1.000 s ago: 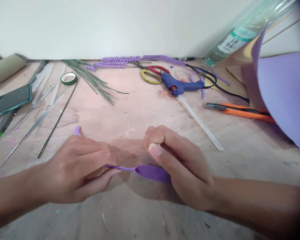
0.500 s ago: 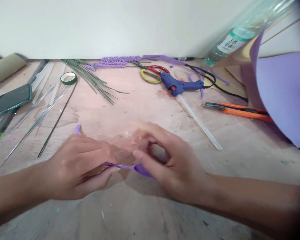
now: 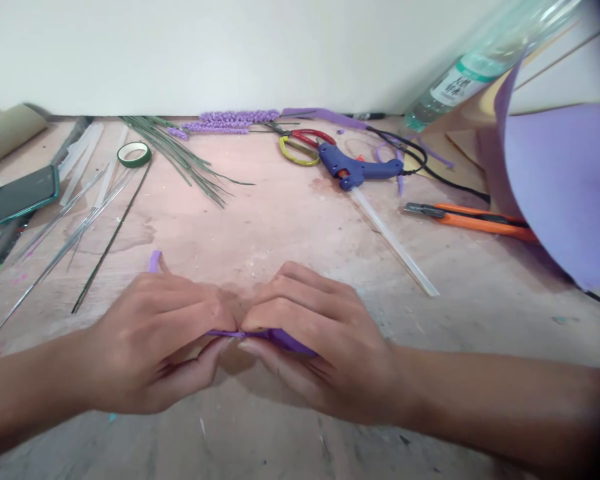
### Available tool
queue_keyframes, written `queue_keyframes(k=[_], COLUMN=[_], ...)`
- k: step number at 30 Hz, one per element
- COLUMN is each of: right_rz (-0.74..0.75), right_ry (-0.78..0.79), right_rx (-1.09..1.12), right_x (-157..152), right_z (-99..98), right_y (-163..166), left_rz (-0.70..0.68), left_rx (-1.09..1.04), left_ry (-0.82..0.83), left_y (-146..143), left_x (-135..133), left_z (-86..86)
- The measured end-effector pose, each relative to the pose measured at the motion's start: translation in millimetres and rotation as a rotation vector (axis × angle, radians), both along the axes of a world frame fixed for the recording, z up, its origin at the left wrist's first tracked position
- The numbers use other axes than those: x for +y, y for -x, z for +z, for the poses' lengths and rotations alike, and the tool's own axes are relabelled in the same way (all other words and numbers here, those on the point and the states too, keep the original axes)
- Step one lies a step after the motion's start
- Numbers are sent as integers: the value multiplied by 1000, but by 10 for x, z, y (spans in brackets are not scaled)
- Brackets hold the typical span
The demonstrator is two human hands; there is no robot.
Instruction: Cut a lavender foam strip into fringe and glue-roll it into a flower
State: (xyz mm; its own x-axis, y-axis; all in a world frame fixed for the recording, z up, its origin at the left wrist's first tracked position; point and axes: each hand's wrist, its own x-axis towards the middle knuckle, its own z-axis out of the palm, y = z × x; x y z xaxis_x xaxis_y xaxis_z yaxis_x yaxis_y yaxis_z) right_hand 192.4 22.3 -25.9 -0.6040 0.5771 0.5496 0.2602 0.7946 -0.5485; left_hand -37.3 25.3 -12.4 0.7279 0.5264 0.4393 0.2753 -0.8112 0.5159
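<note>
Lower centre of frame: left hand (image 3: 157, 337) and right hand (image 3: 337, 343) pinch one thin, flat purple strip (image 3: 293, 341), fingers nearly meeting, probably to keep its fold tight.

Head camera above worktable (image 3: 205, 233), facing forward and down, near.

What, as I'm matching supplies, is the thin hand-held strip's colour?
The thin hand-held strip is purple, showing best in the head view.
</note>
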Motion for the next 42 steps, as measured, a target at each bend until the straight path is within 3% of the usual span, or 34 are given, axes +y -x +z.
queue_keyframes(k=[9,14,20,23,32,42], right_rz=[55,49,-188,-200,14,-24], right_ry=[-5,215,509,577,593,535], right_rx=[65,163,334,323,353,287], right_x=[-18,15,57,55,53,59], right_z=[-34,55,31,20,54,78], right_y=[-25,-59,-107,-103,-100,-71], left_rz=[33,73,54,38,24,4], left_rx=[68,102,114,93,94,100], left_ry=[-94,-119,-59,-58,-82,-59], left_y=[-38,-24,0,3,-5,-10], left_x=[-50,-6,57,72,102,116], left_z=[22,25,27,13,-7,-54])
